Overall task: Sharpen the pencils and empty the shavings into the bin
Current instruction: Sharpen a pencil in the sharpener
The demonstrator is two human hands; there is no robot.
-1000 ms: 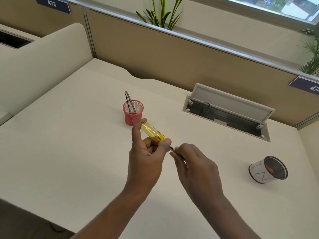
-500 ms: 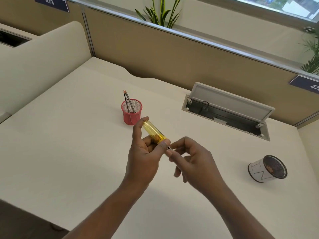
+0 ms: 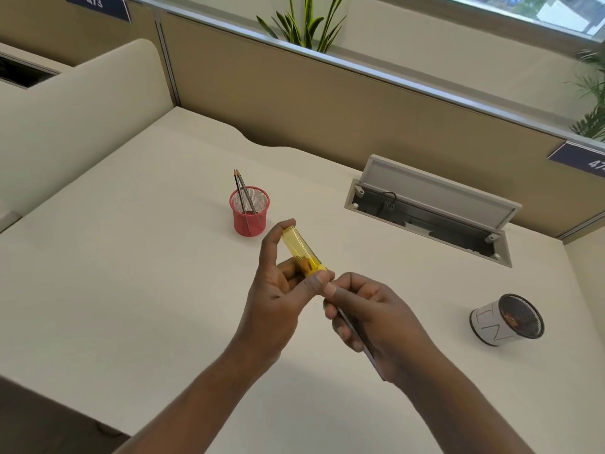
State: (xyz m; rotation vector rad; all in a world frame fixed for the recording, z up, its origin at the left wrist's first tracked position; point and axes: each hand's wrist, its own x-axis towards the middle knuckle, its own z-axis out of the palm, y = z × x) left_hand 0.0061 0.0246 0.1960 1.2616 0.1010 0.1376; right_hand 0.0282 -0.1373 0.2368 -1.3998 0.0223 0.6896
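Note:
My left hand (image 3: 281, 296) holds a yellow see-through tube sharpener (image 3: 299, 250) tilted up and away, with brown shavings inside near its lower end. My right hand (image 3: 370, 316) grips a dark pencil (image 3: 355, 332) whose tip goes into the sharpener's lower end; most of the pencil is hidden under my fingers. Behind my hands a red mesh cup (image 3: 249, 211) stands upright with two pencils (image 3: 241, 191) leaning in it. At the right a white-wrapped mesh bin (image 3: 504, 321) lies tilted on its side, its opening facing right.
The cream desk (image 3: 131, 257) has an open cable hatch (image 3: 432, 208) at the back right. Tan partition walls close the back and a cream divider the left. The desk's front edge runs along the lower left.
My right hand has closed round the pencil again and turned, after opening its fingers half a second ago. The left hand and sharpener have barely shifted.

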